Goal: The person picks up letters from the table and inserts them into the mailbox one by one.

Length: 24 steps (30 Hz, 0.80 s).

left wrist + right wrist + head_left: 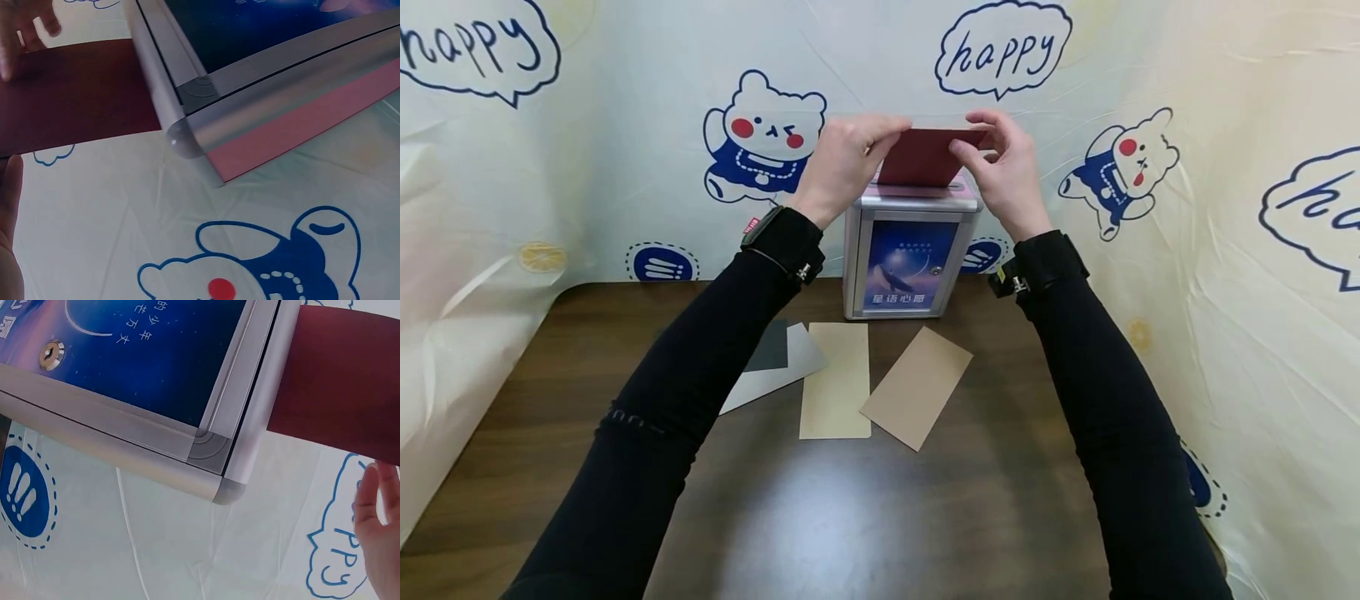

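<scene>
A dark red card or envelope [925, 160] stands upright over the top of a silver-framed box [856, 258], its lower edge at the slot there. My left hand [841, 162] pinches the card's upper left corner. With thumb and fingers, my right hand [1009, 171] holds its right side. In the left wrist view the red card [81, 94] spans between fingers at the frame's left edge and the box. The right wrist view shows my right hand [382, 531] at the lower edge of the card [340, 381]. Whether the card's bottom is inside the slot, I cannot tell.
On the brown table [820, 517] before the box lie a tan envelope-like sheet [917, 387], a cream one [837, 383], a white one [786, 375] and a dark grey one [769, 348], partly under my left sleeve. A printed curtain [880, 50] hangs close behind the box.
</scene>
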Each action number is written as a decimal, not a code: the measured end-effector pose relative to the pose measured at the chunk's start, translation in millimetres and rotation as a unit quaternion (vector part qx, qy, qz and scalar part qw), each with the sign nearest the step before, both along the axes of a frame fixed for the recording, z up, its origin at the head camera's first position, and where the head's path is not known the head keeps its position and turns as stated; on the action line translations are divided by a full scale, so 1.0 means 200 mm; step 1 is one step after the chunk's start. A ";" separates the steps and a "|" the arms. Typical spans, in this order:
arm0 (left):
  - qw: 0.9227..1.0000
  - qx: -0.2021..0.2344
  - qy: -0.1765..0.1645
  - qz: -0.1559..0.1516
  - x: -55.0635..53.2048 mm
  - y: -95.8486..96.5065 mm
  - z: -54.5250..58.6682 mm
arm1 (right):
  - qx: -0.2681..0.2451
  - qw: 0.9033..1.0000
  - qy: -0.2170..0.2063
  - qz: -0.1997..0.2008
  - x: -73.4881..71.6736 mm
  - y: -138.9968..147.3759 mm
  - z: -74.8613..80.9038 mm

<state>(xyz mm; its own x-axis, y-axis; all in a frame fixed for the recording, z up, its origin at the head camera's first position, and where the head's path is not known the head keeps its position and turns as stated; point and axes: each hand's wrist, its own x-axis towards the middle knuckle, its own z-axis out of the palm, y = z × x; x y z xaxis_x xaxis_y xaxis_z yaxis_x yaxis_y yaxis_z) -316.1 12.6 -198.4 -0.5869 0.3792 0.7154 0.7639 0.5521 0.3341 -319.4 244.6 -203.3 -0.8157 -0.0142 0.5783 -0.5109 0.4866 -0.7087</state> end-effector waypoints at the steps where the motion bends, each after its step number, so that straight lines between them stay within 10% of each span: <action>1: 1.000 0.001 0.001 -0.001 -0.01 0.00 -0.01 | 0.008 1.000 0.009 -0.010 0.01 0.00 0.00; 9: 1.000 0.005 -0.013 0.002 -0.06 0.01 -0.07 | 0.103 0.990 0.082 -0.044 0.01 0.03 -0.01; 24: 0.998 0.001 -0.054 0.031 -0.13 0.01 -0.10 | 0.148 0.985 0.032 -0.088 -0.06 -0.04 0.00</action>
